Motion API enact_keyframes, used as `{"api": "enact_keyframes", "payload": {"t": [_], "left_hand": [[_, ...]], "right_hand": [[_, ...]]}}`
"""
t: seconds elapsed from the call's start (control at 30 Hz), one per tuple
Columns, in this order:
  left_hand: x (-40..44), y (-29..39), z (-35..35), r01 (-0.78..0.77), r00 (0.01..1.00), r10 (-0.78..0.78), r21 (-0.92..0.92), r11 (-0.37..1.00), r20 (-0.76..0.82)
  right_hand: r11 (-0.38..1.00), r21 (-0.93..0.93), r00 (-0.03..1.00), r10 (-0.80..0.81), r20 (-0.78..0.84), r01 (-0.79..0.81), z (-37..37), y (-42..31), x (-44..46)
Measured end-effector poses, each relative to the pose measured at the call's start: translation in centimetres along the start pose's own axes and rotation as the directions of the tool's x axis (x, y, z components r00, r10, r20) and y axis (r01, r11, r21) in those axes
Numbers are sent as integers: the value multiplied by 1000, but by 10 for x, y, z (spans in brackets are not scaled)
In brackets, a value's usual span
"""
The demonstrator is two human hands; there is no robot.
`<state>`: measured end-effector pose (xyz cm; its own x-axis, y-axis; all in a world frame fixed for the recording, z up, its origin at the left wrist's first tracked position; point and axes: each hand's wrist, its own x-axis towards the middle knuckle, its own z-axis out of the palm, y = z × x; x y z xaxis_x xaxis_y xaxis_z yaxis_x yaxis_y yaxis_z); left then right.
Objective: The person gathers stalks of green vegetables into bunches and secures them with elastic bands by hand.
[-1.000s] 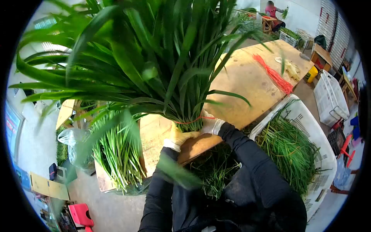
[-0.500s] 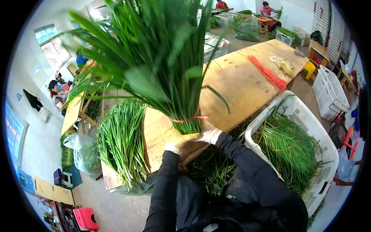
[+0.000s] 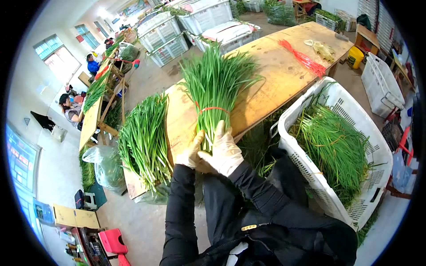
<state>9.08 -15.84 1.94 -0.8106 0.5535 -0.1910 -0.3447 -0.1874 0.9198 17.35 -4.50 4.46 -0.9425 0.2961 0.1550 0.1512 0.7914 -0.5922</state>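
Note:
A bundle of garlic chives (image 3: 217, 84), bound near its base by a red tie (image 3: 212, 109), lies on the wooden table with its leaves pointing away from me. My gloved left hand (image 3: 191, 151) closes around the stem ends from the left. From the right, my gloved right hand (image 3: 226, 150) grips the same stems, its thumb and fingers against them just below the tie. A loose heap of chives (image 3: 144, 144) rests on the table left of my left hand, cut ends toward me.
On the wooden table (image 3: 262, 84) lie red ties (image 3: 304, 57) and pale gloves (image 3: 320, 49). A white crate (image 3: 328, 177) of loose greens stands close by my right side. Stacked crates (image 3: 162, 37) are behind the table. A person (image 3: 71, 108) works at another table, left.
The bundle has come down from upright in front of me to lying on the table, leaves away. Both hands have stayed at its base, and my view has shifted.

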Motion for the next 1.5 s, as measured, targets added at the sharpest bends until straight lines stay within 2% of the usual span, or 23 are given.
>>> {"api": "enact_keyframes", "payload": {"t": [0.03,0.07,0.13,0.17,0.23,0.3,0.33,0.4,0.47,0.53,0.57,0.6,0.63,0.7,0.73,0.8,0.83,1.0,1.13,1.27,1.33,1.37,1.5], "left_hand": [[-1,6,-7,58,997,-50,131,990,-67],[2,6,-19,103,993,-92,158,982,-73],[8,23,-35,15,998,11,440,898,-55],[-1,43,-16,75,982,-11,331,941,-191],[4,56,-3,-16,978,137,602,798,-156],[8,64,30,52,984,129,892,449,-122],[16,64,38,112,994,-45,955,274,-104],[6,33,70,282,942,204,958,-50,-266],[0,19,78,280,915,335,953,-120,-226],[0,16,84,306,908,321,949,-70,-269],[-1,14,87,301,903,335,953,-42,-271],[-2,12,90,297,896,350,955,-15,-274],[0,4,89,310,893,389,937,-164,-228],[2,-2,92,317,882,422,928,-198,-211],[3,-3,92,327,878,429,919,-219,-211],[4,-5,91,318,876,434,929,-188,-212],[4,-6,90,307,874,437,939,-155,-213],[4,-3,95,352,872,424,915,-200,-243],[7,-6,93,379,874,412,891,-252,-255],[6,-4,95,377,880,398,890,-257,-258],[5,-3,99,371,876,411,898,-235,-255],[6,-4,100,364,877,417,896,-254,-239],[4,0,106,371,880,406,890,-267,-245]], "right_hand": [[1000,-2,994,-5,113,5,-10,-10,-5],[986,-85,986,-138,94,146,-11,-12,-12],[987,-81,985,-129,112,139,0,-7,-12],[987,-77,985,-131,113,140,1,-7,-13],[961,-163,975,-221,38,224,3,-5,-16],[929,-168,944,-318,90,329,0,0,-19],[886,-168,900,-413,136,432,-4,3,-20],[748,-173,758,-578,303,640,-28,12,-36],[677,10,603,-662,445,736,-37,44,-36],[620,523,562,-775,289,585,-43,93,-12],[626,756,747,-593,302,190,-58,96,-1],[756,508,825,-546,144,412,-65,95,21],[851,374,925,-376,-56,369,-50,100,39],[892,207,906,-354,-232,401,-40,93,73],[946,109,950,-294,-108,305,-37,86,82],[922,52,922,-381,-73,385,-27,81,95],[929,-68,931,-361,44,364,-24,82,99],[902,-35,896,-422,139,430,-18,93,121],[893,296,879,-413,237,339,-21,103,123],[811,86,759,-575,306,579,-31,100,123],[809,357,794,-561,234,467,-42,98,137],[893,294,884,-411,222,341,-58,75,137],[852,357,874,-459,157,383,-31,51,145]]}}
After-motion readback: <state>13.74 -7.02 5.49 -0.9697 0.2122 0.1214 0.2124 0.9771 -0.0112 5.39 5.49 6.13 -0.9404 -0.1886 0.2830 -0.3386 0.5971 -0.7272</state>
